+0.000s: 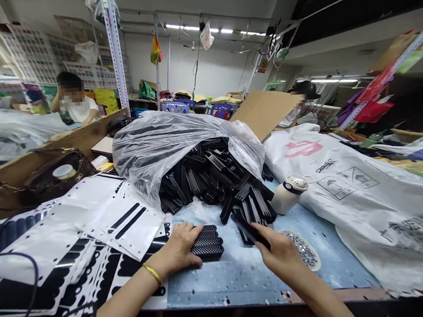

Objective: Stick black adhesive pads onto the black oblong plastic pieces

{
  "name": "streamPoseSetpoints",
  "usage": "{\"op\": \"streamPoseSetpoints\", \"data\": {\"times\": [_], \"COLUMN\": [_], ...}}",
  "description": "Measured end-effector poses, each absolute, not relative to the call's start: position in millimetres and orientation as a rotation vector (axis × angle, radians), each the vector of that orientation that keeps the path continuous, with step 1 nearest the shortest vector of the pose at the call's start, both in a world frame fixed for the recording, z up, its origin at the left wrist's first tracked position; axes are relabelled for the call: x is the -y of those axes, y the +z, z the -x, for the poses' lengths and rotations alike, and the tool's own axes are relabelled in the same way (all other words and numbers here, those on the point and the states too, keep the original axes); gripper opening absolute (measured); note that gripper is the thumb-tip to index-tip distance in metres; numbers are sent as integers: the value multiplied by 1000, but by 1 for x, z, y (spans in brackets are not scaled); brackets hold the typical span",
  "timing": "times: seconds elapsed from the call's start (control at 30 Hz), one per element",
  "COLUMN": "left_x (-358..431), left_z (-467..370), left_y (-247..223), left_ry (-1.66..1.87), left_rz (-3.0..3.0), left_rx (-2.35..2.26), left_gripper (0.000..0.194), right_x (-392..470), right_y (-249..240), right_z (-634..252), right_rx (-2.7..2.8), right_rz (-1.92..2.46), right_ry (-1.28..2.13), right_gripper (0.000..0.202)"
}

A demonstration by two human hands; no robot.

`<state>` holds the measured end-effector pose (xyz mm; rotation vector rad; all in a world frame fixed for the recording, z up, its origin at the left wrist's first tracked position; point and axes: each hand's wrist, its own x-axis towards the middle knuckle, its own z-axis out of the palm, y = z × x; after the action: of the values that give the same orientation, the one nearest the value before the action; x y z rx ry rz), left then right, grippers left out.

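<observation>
My left hand is closed around the left end of a neat row of black strips with rounded ends and dotted tops, on the light blue tabletop. My right hand grips a long, plain-looking black strip, held at a slant. Just beyond it lies a loose heap of similar black pieces, some with slots or prongs. They spill from a large clear plastic bag full of black pieces. Beside my right wrist is a pale dish of small shiny bits.
White and black die-cut sheets cover the left side. A cream flask stands right of the heap, before a big white printed sack. A brown bag lies far left. One person sits back left; another is behind cardboard.
</observation>
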<state>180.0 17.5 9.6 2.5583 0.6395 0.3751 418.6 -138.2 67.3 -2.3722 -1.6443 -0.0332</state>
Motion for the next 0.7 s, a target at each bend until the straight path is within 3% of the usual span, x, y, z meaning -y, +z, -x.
{"op": "streamPoseSetpoints", "data": {"times": [0.1, 0.23, 0.3, 0.5, 0.6, 0.7], "left_x": [-24, -24, -19, -3, 3, 5], "left_z": [-169, -150, -148, -163, -172, -180], "left_y": [7, 2, -2, -16, -19, -22], "left_ry": [480, 776, 885, 990, 1033, 1057], "left_rz": [-2365, -1961, -1826, -1686, -1603, -1507], "left_rx": [-638, -792, -856, -948, -1002, -1063], "left_gripper": [100, 51, 43, 48, 51, 52], "right_x": [164, 157, 140, 113, 113, 98], "right_y": [63, 37, 25, 21, 21, 9], "right_z": [-396, -350, -331, -325, -349, -372], "right_rx": [1896, 2040, 2090, 2070, 1622, 1138], "right_rz": [2031, 1846, 1811, 1813, 1687, 1639], "right_ry": [20, 191, 221, 150, 259, 341], "right_gripper": [42, 49, 46, 23, 16, 40]}}
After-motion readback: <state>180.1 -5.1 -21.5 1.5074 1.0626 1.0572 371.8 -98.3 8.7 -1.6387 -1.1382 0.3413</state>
